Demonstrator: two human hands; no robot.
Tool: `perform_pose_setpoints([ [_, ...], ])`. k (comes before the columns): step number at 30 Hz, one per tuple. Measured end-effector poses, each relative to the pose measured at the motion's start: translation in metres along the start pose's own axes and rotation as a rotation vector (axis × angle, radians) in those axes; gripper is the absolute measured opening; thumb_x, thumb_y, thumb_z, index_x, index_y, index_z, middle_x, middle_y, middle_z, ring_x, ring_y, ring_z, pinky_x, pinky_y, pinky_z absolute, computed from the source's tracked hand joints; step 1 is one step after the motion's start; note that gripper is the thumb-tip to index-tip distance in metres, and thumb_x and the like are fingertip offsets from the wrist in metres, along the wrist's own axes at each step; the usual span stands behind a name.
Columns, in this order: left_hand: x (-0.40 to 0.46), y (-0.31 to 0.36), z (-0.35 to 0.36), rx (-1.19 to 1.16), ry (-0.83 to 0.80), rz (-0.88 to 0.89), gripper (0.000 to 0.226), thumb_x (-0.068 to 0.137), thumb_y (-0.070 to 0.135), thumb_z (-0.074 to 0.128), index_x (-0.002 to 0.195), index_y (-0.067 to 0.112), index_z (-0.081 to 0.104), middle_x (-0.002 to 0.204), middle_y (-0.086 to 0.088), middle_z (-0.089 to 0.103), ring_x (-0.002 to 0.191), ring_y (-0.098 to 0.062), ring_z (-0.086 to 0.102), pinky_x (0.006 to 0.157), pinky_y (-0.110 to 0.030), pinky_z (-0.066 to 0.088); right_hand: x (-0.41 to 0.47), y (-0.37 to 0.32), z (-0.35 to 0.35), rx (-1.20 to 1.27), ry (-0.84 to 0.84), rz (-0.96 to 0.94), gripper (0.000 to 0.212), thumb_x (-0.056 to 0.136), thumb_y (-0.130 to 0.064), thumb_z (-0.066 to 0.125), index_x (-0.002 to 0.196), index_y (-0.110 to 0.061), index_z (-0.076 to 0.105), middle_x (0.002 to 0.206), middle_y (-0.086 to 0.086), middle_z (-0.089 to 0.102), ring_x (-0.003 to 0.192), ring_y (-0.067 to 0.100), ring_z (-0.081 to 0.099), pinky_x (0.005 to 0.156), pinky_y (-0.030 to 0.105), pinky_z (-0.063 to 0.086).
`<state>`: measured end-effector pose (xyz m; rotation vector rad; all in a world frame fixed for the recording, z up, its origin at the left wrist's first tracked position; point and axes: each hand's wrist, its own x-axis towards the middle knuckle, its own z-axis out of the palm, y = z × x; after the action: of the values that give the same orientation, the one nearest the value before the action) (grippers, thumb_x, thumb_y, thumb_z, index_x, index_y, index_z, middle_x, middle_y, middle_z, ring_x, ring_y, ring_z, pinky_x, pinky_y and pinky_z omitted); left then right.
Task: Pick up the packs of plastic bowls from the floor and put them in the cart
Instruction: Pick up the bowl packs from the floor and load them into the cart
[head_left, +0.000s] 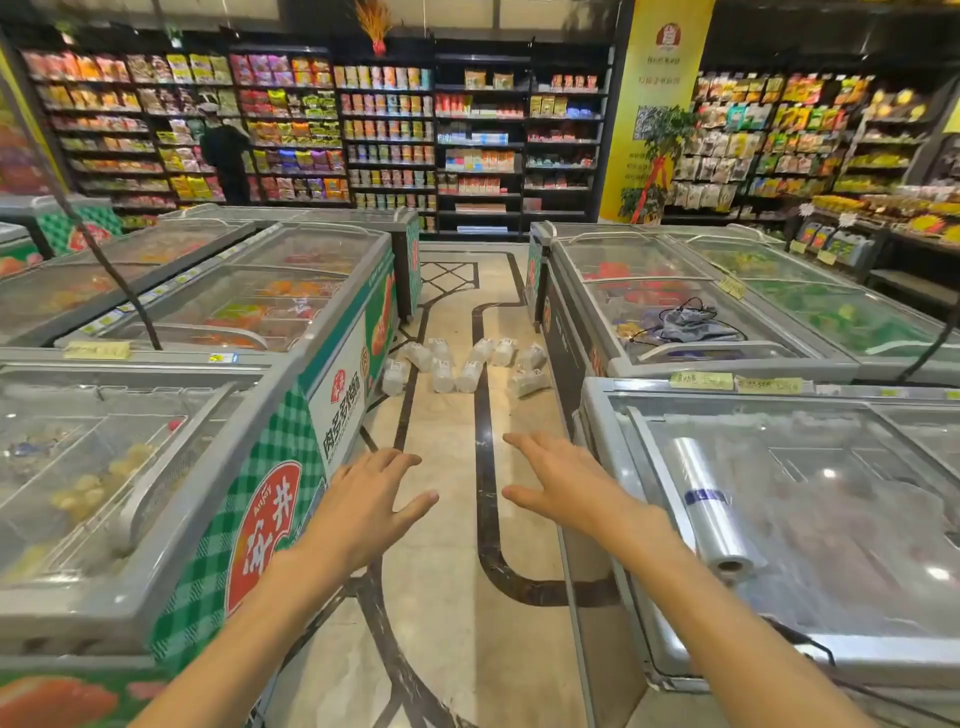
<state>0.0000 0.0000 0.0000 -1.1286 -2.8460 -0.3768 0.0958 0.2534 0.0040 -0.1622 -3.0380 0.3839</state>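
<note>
Several clear packs of plastic bowls (467, 366) lie scattered on the tiled floor of the aisle, well ahead of me between two rows of freezers. My left hand (371, 499) is stretched forward over the floor, fingers apart, holding nothing. My right hand (566, 480) reaches forward beside it, also open and empty. Both hands are far short of the packs. No cart is in view.
Glass-topped chest freezers (270, 312) line the left of the aisle and more freezers (675, 332) line the right. A roll of plastic bags (711, 512) lies on the near right freezer lid. Stocked shelves (389, 135) stand at the far end, with a person (223, 150) before them.
</note>
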Motion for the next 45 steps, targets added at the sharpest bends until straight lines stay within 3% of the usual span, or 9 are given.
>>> perform_pose_setpoints([
  [13, 0.250, -0.144, 0.035, -0.082, 0.059, -0.058, 0.062, 0.099, 0.067, 0.040, 0.149, 0.031, 0.045, 0.149, 0.009, 0.049, 0.139, -0.015, 0.045, 0.116, -0.042, 0.035, 0.272, 0.036, 0.010, 0.080, -0.024, 0.097, 0.067, 0.095, -0.055, 0.058, 0.153, -0.035, 0.032, 0.151, -0.005, 0.045, 0.134, 0.018, 0.049, 0.110, 0.039, 0.040],
  [19, 0.378, -0.212, 0.044, -0.104, 0.056, -0.093, 0.063, 0.098, 0.069, 0.040, 0.148, 0.031, 0.046, 0.148, 0.009, 0.049, 0.137, -0.016, 0.046, 0.115, -0.042, 0.036, 0.404, 0.075, 0.009, 0.088, 0.010, 0.119, 0.066, 0.097, -0.053, 0.057, 0.154, -0.032, 0.033, 0.155, -0.006, 0.043, 0.139, 0.017, 0.044, 0.115, 0.043, 0.039],
  [25, 0.534, -0.265, 0.081, -0.083, 0.014, -0.088, 0.065, 0.097, 0.069, 0.042, 0.149, 0.031, 0.045, 0.149, 0.010, 0.048, 0.140, -0.015, 0.043, 0.117, -0.043, 0.037, 0.551, 0.141, 0.036, 0.137, 0.011, 0.149, 0.066, 0.097, -0.053, 0.056, 0.155, -0.032, 0.032, 0.143, -0.005, 0.051, 0.131, 0.017, 0.049, 0.108, 0.037, 0.042],
  [31, 0.716, -0.300, 0.089, -0.082, 0.033, -0.090, 0.059, 0.098, 0.067, 0.043, 0.146, 0.032, 0.045, 0.147, 0.010, 0.049, 0.138, -0.014, 0.043, 0.115, -0.041, 0.039, 0.723, 0.219, 0.018, 0.153, 0.035, 0.122, 0.064, 0.098, -0.048, 0.057, 0.154, -0.026, 0.034, 0.150, -0.003, 0.046, 0.139, 0.018, 0.042, 0.114, 0.043, 0.036],
  [36, 0.843, -0.331, 0.095, -0.079, 0.017, -0.113, 0.061, 0.098, 0.067, 0.043, 0.147, 0.032, 0.043, 0.145, 0.012, 0.049, 0.135, -0.012, 0.044, 0.113, -0.039, 0.040, 0.852, 0.270, -0.003, 0.137, 0.033, 0.119, 0.065, 0.098, -0.046, 0.058, 0.155, -0.026, 0.033, 0.146, -0.003, 0.047, 0.135, 0.019, 0.045, 0.112, 0.042, 0.038],
  [45, 1.082, -0.400, 0.154, -0.095, 0.028, -0.145, 0.066, 0.096, 0.069, 0.043, 0.150, 0.031, 0.038, 0.151, 0.008, 0.045, 0.140, -0.017, 0.044, 0.114, -0.042, 0.040, 1.076, 0.374, 0.021, 0.169, 0.021, 0.122, 0.066, 0.097, -0.049, 0.059, 0.154, -0.028, 0.034, 0.149, -0.005, 0.046, 0.136, 0.018, 0.046, 0.112, 0.044, 0.039],
])
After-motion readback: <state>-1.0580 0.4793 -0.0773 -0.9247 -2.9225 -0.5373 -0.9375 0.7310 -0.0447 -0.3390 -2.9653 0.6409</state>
